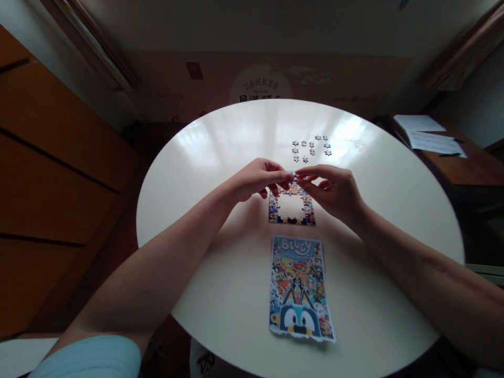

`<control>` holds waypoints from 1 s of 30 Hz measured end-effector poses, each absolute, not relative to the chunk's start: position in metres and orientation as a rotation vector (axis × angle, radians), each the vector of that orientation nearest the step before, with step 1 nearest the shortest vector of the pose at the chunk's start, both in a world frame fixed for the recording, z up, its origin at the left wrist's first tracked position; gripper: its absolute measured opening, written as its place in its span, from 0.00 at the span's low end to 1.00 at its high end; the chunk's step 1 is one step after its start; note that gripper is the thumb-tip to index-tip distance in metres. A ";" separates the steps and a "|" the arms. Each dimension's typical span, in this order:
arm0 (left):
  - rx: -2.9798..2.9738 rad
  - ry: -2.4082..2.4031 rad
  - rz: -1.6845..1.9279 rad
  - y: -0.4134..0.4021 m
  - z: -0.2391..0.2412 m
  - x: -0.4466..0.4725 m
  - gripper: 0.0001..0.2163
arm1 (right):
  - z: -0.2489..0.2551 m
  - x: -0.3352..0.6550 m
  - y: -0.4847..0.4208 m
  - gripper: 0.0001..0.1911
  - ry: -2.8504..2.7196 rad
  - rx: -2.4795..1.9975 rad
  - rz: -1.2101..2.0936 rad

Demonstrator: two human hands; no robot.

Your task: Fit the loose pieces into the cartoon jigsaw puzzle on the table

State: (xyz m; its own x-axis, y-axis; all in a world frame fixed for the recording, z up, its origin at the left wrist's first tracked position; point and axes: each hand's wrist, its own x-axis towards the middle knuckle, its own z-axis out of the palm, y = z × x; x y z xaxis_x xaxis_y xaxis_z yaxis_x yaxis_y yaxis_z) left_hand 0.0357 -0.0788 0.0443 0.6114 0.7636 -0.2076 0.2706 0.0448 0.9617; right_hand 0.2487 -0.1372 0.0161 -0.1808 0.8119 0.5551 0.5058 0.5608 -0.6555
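A partly assembled jigsaw puzzle [271, 212] lies on the white table, its frame of joined pieces around an open middle. Over its top edge, my left hand [264, 178] and my right hand [333, 188] meet fingertip to fingertip. Both are closed in a pinch around a small jigsaw piece [294, 177], mostly covered by the fingers. Below the puzzle is a printed picture sheet [298, 286] reading "Bluey", with a large blue dog face and a torn lower edge. Beyond the hands, several loose jigsaw pieces [312, 145] are spread out in rough rows.
The oval white table [220, 273] has a curved edge all round. To the right, a brown desk [476, 168] carries papers [437, 143] and a pen [449, 155]. Orange-brown cabinets [51, 184] stand on the left. Window light reflects off the far tabletop.
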 end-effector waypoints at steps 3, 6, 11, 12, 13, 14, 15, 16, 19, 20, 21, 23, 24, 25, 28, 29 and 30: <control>1.533 0.916 0.472 -0.079 0.044 0.036 0.12 | 0.017 0.249 -0.137 0.10 -1.864 -1.067 0.418; 1.526 0.917 0.451 -0.079 0.044 0.036 0.12 | 0.017 0.249 -0.137 0.10 -1.904 -1.042 0.433; 1.524 0.903 0.429 -0.079 0.044 0.037 0.15 | 0.018 0.250 -0.138 0.09 -1.944 -1.027 0.423; 1.526 0.900 0.429 -0.079 0.043 0.037 0.15 | 0.019 0.250 -0.138 0.09 -1.949 -1.022 0.413; 1.529 0.896 0.429 -0.079 0.043 0.037 0.15 | 0.019 0.250 -0.138 0.09 -1.954 -1.011 0.404; 1.531 0.893 0.428 -0.079 0.043 0.037 0.15 | 0.019 0.250 -0.138 0.09 -1.957 -0.999 0.395; 1.534 0.889 0.428 -0.079 0.043 0.037 0.15 | 0.020 0.250 -0.139 0.09 -1.958 -0.990 0.386; 1.537 0.886 0.426 -0.079 0.042 0.036 0.15 | 0.020 0.250 -0.139 0.09 -1.957 -0.989 0.377; 1.547 0.879 0.415 -0.078 0.042 0.036 0.15 | 0.021 0.250 -0.140 0.08 -1.954 -1.012 0.356; 1.550 0.878 0.414 -0.078 0.042 0.036 0.14 | 0.021 0.250 -0.140 0.08 -1.953 -1.017 0.349; 1.554 0.879 0.413 -0.078 0.043 0.036 0.14 | 0.021 0.250 -0.140 0.07 -1.953 -1.017 0.342; 1.562 0.883 0.412 -0.079 0.043 0.037 0.14 | 0.021 0.250 -0.140 0.06 -1.959 -1.010 0.333; 1.568 0.886 0.409 -0.079 0.043 0.037 0.13 | 0.021 0.250 -0.140 0.06 -1.964 -1.004 0.331; 1.575 0.888 0.404 -0.079 0.043 0.037 0.13 | 0.022 0.250 -0.140 0.06 -1.970 -0.996 0.329; 1.607 0.888 0.392 -0.079 0.043 0.037 0.13 | 0.022 0.250 -0.140 0.05 -1.982 -0.953 0.319; 1.618 0.888 0.390 -0.079 0.043 0.037 0.12 | 0.022 0.250 -0.139 0.05 -1.983 -0.939 0.316; 1.629 0.889 0.390 -0.078 0.044 0.037 0.12 | 0.022 0.251 -0.139 0.05 -1.984 -0.927 0.315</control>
